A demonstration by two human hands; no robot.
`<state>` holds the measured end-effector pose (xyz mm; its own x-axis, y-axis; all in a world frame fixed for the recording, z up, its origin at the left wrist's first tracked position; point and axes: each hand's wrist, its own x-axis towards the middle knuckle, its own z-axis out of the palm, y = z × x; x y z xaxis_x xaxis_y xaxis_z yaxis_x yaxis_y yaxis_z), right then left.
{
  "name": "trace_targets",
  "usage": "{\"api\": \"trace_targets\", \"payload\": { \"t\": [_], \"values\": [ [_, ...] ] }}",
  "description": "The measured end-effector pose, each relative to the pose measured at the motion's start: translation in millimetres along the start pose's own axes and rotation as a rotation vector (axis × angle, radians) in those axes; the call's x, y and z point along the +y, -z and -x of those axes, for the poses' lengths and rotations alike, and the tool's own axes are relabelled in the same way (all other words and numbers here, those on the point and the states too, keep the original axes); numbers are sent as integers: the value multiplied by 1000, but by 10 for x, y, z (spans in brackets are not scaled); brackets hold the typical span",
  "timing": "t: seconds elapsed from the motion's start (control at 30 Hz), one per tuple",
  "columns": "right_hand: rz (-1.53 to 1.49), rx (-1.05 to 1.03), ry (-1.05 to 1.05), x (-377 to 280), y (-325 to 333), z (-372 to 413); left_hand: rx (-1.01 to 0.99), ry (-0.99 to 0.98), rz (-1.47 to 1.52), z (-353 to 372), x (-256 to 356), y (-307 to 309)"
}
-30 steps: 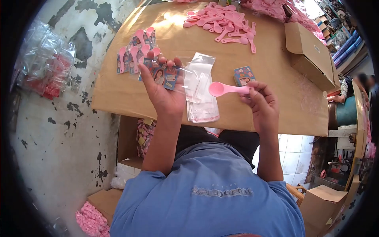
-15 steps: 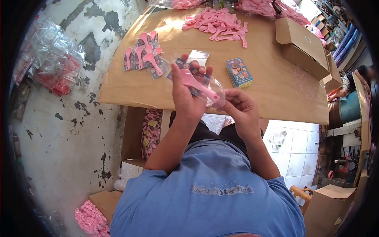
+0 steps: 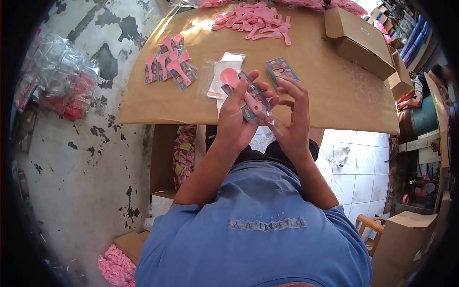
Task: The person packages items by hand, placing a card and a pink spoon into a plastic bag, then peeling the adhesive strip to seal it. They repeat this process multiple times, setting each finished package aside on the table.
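Note:
My left hand [image 3: 234, 122] is closed around a pink spoon [image 3: 230, 77] lying over a dark printed card [image 3: 248, 111], with clear plastic around them. The spoon's bowl points up and left, and its handle end is toward my right hand. My right hand [image 3: 295, 117] is beside the packet, its fingers apart and curved, with the clear plastic bag's end [image 3: 272, 122] right at its thumb. Just beyond my left hand lies a stack of clear plastic bags [image 3: 224, 71]. A stack of printed cards [image 3: 281, 69] sits behind my right fingers.
Packed spoons [image 3: 168, 62] lie on the table's left; a heap of loose pink spoons [image 3: 253, 20] is at the back. An open cardboard box [image 3: 361, 45] stands back right. Bundled plastic packs [image 3: 64, 71] are by the left wall. Another person's arm [image 3: 415, 98] shows at far right.
My right hand has opened from its pinch on the bag's end, its fingers now spread. The spoon packet has turned more upright in my left hand, and the view has shifted slightly.

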<state>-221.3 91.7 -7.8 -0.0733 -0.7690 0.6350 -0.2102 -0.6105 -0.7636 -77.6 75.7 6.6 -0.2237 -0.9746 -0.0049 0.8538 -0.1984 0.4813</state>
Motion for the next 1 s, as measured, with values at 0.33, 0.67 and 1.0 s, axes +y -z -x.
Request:
{"api": "trace_targets", "payload": {
  "t": [0.33,0.67,1.0],
  "values": [
    [-257,-375,303,236,305,-228,-4,86,23,-127,252,234],
    [228,-397,321,287,102,-588,-33,275,-13,-263,263,146],
    [-348,-200,-341,322,192,-582,-215,3,-641,-439,452,182]
  ]
}}
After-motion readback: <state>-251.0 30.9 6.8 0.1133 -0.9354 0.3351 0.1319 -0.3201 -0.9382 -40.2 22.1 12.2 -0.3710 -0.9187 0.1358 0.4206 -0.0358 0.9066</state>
